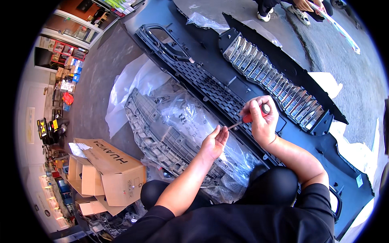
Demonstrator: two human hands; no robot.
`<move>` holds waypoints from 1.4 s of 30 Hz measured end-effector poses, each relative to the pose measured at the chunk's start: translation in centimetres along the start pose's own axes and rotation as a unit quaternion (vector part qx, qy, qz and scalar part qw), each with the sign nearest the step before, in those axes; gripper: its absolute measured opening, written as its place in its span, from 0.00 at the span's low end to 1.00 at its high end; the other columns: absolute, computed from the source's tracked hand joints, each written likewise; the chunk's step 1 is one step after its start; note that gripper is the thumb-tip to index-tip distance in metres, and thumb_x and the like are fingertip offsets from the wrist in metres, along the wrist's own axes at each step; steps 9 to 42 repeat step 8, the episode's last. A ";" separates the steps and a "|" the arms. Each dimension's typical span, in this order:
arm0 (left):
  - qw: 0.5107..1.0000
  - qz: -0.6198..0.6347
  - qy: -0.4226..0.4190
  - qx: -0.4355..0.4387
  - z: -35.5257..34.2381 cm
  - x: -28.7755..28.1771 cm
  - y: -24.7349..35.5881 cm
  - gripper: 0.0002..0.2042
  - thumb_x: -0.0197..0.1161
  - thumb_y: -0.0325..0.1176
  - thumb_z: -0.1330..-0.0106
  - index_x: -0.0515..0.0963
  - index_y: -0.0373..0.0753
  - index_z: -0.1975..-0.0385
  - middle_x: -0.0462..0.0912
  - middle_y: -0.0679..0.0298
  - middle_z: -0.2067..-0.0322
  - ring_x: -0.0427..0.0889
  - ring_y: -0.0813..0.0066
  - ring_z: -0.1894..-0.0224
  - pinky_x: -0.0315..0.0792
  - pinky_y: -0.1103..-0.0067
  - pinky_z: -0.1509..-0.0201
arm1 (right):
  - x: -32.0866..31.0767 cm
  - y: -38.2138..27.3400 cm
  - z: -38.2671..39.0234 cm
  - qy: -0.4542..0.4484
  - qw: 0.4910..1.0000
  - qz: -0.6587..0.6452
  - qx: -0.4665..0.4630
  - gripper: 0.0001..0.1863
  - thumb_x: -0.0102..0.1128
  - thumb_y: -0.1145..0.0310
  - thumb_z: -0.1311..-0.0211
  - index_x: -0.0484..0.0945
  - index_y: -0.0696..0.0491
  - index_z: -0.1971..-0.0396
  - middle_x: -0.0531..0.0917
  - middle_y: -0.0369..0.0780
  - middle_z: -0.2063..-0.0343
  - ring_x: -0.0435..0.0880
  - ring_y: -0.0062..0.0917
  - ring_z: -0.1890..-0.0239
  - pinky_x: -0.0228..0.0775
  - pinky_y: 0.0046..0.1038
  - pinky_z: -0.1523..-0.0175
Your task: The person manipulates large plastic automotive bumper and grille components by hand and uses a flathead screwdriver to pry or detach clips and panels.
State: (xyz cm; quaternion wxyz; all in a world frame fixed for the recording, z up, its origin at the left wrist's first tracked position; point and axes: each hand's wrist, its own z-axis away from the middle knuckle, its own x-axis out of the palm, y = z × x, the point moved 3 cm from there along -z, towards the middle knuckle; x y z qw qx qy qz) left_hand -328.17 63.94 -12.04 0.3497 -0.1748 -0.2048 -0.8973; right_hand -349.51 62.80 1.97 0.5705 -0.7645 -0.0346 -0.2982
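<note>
My right hand [262,119] grips a red-handled screwdriver [252,116] over the inner side of a dark car bumper [324,158] lying on the ground. The screwdriver's metal tip points left toward my left hand [214,142], whose fingertips pinch at the tip, perhaps on a small screw too small to make out. Under both hands runs the bumper's black mesh lower grille [210,87]. A chrome slatted grille [275,79] is set in the bumper beyond my right hand.
A grey grille in clear plastic wrap [174,125] lies beside my left hand. Open cardboard boxes [109,170] stand to the left. Another person's feet [283,12] and a long white strip [336,26] are at the top right. Shop shelves [69,60] line the far left.
</note>
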 end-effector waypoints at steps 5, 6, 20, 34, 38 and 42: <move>0.999 -0.012 0.048 0.008 -0.6 -0.6 1.0 0.07 0.66 0.33 0.30 0.78 0.36 0.62 0.85 0.57 0.63 0.85 0.67 0.59 0.84 0.70 0.48 | 0.4 0.3 0.2 -0.002 1.000 0.008 -0.008 0.08 0.57 0.73 0.27 0.66 0.55 0.64 0.81 0.41 0.69 0.84 0.22 0.69 0.75 0.20 0.67; 0.999 -0.007 0.041 0.011 -0.6 -0.7 1.2 0.07 0.66 0.33 0.30 0.78 0.36 0.62 0.84 0.57 0.63 0.85 0.67 0.60 0.84 0.70 0.49 | 0.7 0.3 0.2 -0.007 1.000 -0.004 -0.017 0.08 0.57 0.73 0.27 0.66 0.55 0.64 0.81 0.42 0.68 0.84 0.22 0.69 0.76 0.21 0.66; 0.999 0.000 0.035 0.012 -0.6 -1.1 1.3 0.08 0.67 0.34 0.31 0.78 0.37 0.62 0.84 0.57 0.64 0.85 0.67 0.60 0.84 0.70 0.49 | 1.2 0.4 0.3 -0.013 0.999 -0.028 -0.019 0.08 0.58 0.73 0.28 0.66 0.54 0.63 0.81 0.43 0.67 0.84 0.25 0.67 0.77 0.23 0.63; 0.999 0.000 0.035 0.012 -0.6 -1.1 1.3 0.08 0.67 0.34 0.31 0.78 0.37 0.62 0.84 0.57 0.64 0.85 0.67 0.60 0.84 0.70 0.49 | 1.2 0.4 0.3 -0.013 0.999 -0.028 -0.019 0.08 0.58 0.73 0.28 0.66 0.54 0.63 0.81 0.43 0.67 0.84 0.25 0.67 0.77 0.23 0.63; 0.999 0.000 0.035 0.012 -0.6 -1.1 1.3 0.08 0.67 0.34 0.31 0.78 0.37 0.62 0.84 0.57 0.64 0.85 0.67 0.60 0.84 0.70 0.49 | 1.2 0.4 0.3 -0.013 0.999 -0.028 -0.019 0.08 0.58 0.73 0.28 0.66 0.54 0.63 0.81 0.43 0.67 0.84 0.25 0.67 0.77 0.23 0.63; 0.999 0.000 0.035 0.012 -0.6 -1.1 1.3 0.08 0.67 0.34 0.31 0.78 0.37 0.62 0.84 0.57 0.64 0.85 0.67 0.60 0.84 0.70 0.49 | 1.2 0.4 0.3 -0.013 0.999 -0.028 -0.019 0.08 0.58 0.73 0.28 0.66 0.54 0.63 0.81 0.43 0.67 0.84 0.25 0.67 0.77 0.23 0.63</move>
